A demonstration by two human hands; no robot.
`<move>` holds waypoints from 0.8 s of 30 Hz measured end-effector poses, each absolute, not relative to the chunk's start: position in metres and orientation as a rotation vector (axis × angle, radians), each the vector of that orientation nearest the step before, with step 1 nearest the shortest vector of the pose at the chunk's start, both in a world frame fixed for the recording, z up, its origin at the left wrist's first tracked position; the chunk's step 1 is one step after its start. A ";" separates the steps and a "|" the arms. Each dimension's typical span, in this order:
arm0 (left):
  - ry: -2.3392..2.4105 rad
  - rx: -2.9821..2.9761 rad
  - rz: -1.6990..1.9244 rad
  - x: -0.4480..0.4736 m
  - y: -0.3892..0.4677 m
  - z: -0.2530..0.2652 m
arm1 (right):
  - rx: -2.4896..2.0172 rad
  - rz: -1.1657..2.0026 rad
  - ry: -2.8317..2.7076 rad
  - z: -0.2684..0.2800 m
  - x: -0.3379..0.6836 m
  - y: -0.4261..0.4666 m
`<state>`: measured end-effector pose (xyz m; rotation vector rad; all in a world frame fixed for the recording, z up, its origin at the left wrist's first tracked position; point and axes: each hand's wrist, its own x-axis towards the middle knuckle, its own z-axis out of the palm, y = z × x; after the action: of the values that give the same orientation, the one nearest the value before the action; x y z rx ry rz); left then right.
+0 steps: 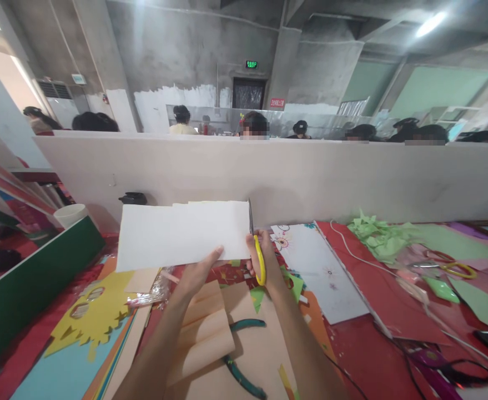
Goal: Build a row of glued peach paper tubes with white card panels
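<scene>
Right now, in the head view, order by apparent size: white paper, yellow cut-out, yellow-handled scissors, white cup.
1. White paper
2. Yellow cut-out
3. Yellow-handled scissors and white cup, unranked: scissors look longer, cup wider.

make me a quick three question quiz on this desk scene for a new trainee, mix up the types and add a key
1. Multiple choice. What does the right hand hold?
a) a white cup
b) yellow-handled scissors
c) a brown sheet

2. True or false: the crumpled green paper lies to the left of the white paper held in the left hand.

3. Fill in the colour: the yellow cutout lies partly over a light ____ sheet.

Key
1: b
2: false; it lies to the right
3: blue
</scene>
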<state>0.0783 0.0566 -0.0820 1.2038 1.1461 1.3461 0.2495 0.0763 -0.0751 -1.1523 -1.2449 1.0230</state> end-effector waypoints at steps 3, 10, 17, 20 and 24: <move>1.128 1.172 1.320 0.081 0.057 -0.082 | -1.181 1.009 -1.222 -0.076 0.251 0.077; 1.225 1.300 1.234 0.076 0.054 -0.079 | -1.155 0.983 -1.243 -0.070 0.257 0.075; 1.232 1.257 1.237 0.086 0.051 -0.078 | -1.232 0.937 -1.311 -0.064 0.265 0.078; 1.256 1.171 1.210 0.091 0.048 -0.070 | -1.245 0.879 -1.311 -0.064 0.263 0.079; 1.251 1.203 1.253 0.090 0.047 -0.067 | -1.182 0.750 -1.313 -0.067 0.266 0.081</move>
<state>0.0900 0.0468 -0.0673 1.2030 1.2513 1.2526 0.2656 0.0808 -0.0666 -1.1817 -1.3126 0.7504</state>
